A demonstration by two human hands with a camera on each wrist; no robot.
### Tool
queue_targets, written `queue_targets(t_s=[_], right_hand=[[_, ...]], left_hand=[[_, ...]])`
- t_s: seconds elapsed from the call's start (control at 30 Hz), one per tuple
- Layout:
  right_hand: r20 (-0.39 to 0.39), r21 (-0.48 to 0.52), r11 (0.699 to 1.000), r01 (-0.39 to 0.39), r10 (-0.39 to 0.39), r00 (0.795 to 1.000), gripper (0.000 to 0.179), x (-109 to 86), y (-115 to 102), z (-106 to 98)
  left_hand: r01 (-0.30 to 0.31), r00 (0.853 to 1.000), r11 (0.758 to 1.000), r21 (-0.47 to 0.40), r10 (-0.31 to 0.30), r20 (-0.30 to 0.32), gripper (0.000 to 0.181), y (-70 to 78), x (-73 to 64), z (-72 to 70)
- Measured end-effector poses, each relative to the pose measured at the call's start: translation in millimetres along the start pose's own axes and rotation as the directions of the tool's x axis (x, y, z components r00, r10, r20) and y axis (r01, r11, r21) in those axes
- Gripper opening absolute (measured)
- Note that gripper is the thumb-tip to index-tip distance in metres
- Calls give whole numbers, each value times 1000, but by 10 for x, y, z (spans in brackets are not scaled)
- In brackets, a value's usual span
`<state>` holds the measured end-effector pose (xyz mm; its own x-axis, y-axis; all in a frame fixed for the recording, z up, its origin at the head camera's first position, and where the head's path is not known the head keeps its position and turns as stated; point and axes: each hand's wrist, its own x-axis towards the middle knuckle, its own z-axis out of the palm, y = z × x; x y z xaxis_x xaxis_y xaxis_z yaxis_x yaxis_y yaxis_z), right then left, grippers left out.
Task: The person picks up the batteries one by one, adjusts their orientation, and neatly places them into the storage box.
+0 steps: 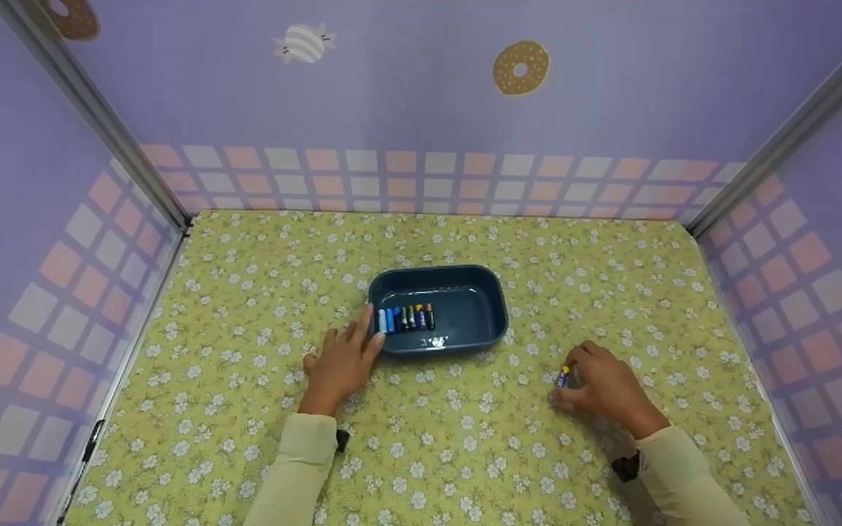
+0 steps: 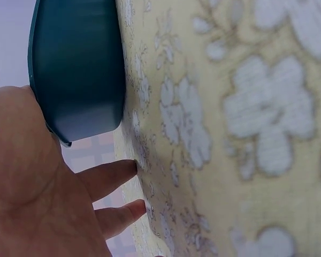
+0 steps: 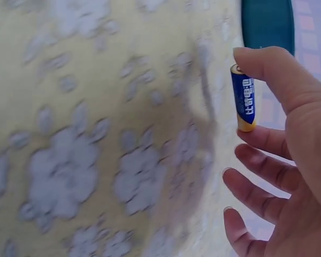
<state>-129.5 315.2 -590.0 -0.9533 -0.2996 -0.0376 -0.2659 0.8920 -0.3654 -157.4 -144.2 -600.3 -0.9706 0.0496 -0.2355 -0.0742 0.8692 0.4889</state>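
Observation:
My right hand (image 1: 606,389) pinches a battery (image 3: 244,99) by its two ends, thumb at one and index finger at the other. It is blue with a yellow end and white lettering, and stands close over the cloth. Left of it, a dark blue-green plastic box (image 1: 476,343) sits on the table. My left hand (image 1: 342,363) rests at the box's left end, thumb and index finger touching the rim, other fingertips down on the cloth. Inside the box, several batteries (image 1: 406,318) lie side by side in a row toward the left, some light blue, others dark.
A yellow-green flowered cloth (image 1: 260,292) covers the table. Purple walls (image 1: 406,95) with a pink and white checked band rise at the back and both sides. Metal corner posts (image 1: 118,124) stand at the back left and back right.

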Motion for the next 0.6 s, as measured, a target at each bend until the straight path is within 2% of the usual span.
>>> queue_targets(t_s=[0.17, 0.37, 0.6], right_hand=[[-70, 72, 997, 41, -36, 997, 42, 142, -136, -74], [-166, 125, 980, 154, -132, 977, 44, 385, -353, -142], [-179, 187, 962, 200, -167, 970, 44, 692, -597, -187]], left_hand=[[6, 1000, 1000, -9, -6, 6, 69, -1, 4, 4], [10, 1000, 1000, -25, -9, 25, 68, -9, 8, -3], [-3, 1000, 999, -39, 4, 31, 67, -22, 5, -8]])
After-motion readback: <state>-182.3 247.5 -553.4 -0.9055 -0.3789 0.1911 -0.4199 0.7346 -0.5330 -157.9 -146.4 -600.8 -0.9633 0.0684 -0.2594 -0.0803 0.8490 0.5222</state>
